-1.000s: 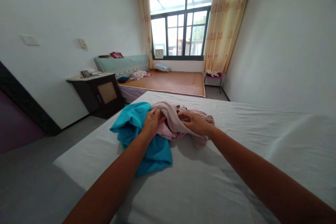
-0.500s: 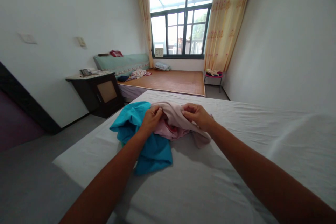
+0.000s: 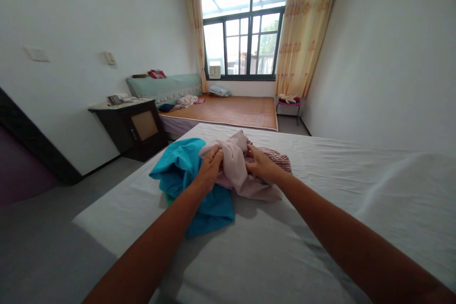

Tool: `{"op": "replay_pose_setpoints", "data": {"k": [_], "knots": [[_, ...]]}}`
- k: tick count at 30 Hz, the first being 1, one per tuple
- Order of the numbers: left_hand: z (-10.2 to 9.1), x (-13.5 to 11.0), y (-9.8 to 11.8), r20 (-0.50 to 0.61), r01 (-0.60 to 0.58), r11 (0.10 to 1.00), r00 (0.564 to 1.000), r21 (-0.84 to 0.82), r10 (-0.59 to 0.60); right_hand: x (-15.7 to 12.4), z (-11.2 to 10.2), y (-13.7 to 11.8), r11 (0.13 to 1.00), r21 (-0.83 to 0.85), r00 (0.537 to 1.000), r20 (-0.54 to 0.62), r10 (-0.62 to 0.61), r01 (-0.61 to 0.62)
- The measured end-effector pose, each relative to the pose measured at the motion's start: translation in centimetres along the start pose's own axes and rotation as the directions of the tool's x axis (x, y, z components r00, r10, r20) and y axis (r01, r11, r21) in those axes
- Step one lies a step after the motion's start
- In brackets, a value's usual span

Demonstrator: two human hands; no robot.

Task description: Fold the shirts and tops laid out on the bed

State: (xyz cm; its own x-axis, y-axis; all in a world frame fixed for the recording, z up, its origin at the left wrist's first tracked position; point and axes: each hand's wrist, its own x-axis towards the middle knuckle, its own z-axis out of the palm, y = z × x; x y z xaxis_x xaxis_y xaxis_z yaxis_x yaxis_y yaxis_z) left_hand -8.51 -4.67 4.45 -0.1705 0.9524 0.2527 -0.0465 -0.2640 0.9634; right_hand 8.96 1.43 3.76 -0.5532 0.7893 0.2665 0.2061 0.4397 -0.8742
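Observation:
A pale pink piece of clothing [image 3: 237,164], bunched up, lies over a heap of clothes on a white-sheeted bed. My left hand [image 3: 210,167] is closed, its fingers pinching the left part of this cloth. At the cloth's right side is my right hand [image 3: 262,165], thumb and fingers apart and touching the folds; its fingertips are partly hidden. A bright blue garment [image 3: 180,161] is crumpled beside and under my left wrist, a bit of green showing beneath it. Behind my right hand sits a reddish striped cloth [image 3: 280,157].
The white sheet [image 3: 285,251] spreads around the heap. Beyond it stands another bed with a brown mat [image 3: 235,109]. A dark bedside cabinet [image 3: 142,126] is at the left, and a small stool [image 3: 289,100] with cloth on it stands below the curtain [image 3: 299,33].
The pale pink cloth has been bunched and drawn leftward, uncovering more of the striped cloth. My right hand's pinch has loosened, its fingers now apart. My left hand still grips the cloth.

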Motion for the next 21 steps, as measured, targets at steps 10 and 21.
{"op": "replay_pose_setpoints", "data": {"k": [10,21], "knots": [[-3.3,2.8,4.7,-0.191,-0.242,0.964,0.957,-0.108,0.219,2.4,-7.2,-1.5,0.984,0.142,0.901,-0.433,-0.038,0.110],[-8.7,8.1,9.8,-0.524,-0.548,0.830,0.739,-0.105,0.422,3.2,-9.3,-2.7,0.881,0.286,0.878,-0.412,-0.243,0.378]]}}
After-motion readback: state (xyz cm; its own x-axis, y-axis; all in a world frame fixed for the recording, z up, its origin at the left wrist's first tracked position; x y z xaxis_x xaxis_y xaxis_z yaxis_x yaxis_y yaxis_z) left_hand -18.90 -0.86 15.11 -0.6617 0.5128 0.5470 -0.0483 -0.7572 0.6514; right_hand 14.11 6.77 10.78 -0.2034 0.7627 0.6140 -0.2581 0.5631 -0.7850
